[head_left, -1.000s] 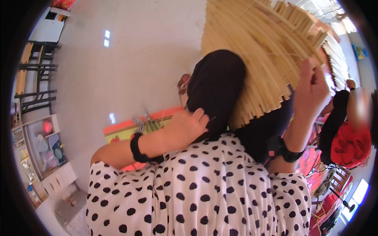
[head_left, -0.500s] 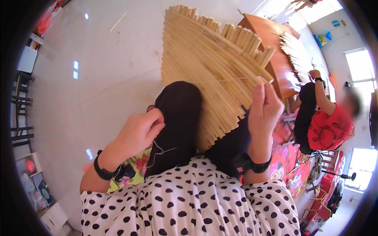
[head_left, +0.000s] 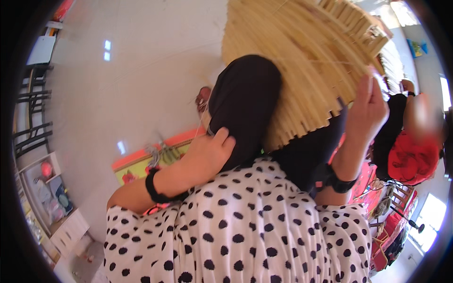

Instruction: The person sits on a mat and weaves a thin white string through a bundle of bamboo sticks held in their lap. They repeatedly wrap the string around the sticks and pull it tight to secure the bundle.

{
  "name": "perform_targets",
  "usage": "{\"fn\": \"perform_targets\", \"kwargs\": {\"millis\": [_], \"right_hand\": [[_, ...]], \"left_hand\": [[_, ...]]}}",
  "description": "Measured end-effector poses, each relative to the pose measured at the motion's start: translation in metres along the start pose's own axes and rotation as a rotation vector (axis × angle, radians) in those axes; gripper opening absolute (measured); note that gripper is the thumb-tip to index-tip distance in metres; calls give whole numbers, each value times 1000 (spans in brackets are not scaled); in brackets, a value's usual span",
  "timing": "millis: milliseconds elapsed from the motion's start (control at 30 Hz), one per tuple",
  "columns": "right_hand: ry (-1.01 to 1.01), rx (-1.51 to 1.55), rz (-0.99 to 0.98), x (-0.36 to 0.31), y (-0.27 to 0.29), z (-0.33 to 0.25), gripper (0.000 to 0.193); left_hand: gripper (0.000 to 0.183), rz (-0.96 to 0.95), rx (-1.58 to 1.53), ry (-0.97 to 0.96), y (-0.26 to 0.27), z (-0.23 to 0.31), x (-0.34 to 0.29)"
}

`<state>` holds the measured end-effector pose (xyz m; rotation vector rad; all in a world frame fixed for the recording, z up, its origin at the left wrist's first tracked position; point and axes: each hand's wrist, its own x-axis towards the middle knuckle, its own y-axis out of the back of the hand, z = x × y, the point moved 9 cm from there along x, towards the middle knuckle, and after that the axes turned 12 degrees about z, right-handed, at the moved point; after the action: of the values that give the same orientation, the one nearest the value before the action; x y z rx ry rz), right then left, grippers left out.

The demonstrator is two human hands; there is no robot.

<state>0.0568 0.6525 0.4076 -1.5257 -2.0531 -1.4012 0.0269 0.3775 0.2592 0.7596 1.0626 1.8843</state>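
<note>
A fan-shaped mat of pale wooden slats (head_left: pixel 302 52) rests across my black-trousered knees and spreads away from me. At its right edge, my right hand (head_left: pixel 368 106) is closed, fingertips pinched on the outer slats. A thin pale thread runs across the slats toward those fingers. My left hand (head_left: pixel 210 153) is closed beside my left thigh, its fingers curled. Another thin white thread (head_left: pixel 204 113) rises from around this hand along the outside of my left knee. Whether the two threads are one I cannot tell. My palm hides what lies inside the left fist.
Low on the left, a patterned mat with an orange border (head_left: pixel 137 158) lies on the pale tiled floor. A person in a red top (head_left: pixel 413 158) sits at the right. Dark stools (head_left: pixel 33 113) and a white shelf unit (head_left: pixel 52 188) stand along the left side.
The view has shifted, so the mat and both hands appear higher and farther right. My left hand has turned beside the thigh, and its thread now runs upward. My right hand keeps its pinch.
</note>
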Motion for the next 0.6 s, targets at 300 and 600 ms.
{"fn": "perform_targets", "kwargs": {"millis": [300,600], "right_hand": [[-105,213,-59,-8,-6,-10,26],[-222,263,-49,-14,-9,2,23]], "left_hand": [[6,385,-761,310,112,-58,32],[7,1059,-1204,-335,259,-50,10]]}}
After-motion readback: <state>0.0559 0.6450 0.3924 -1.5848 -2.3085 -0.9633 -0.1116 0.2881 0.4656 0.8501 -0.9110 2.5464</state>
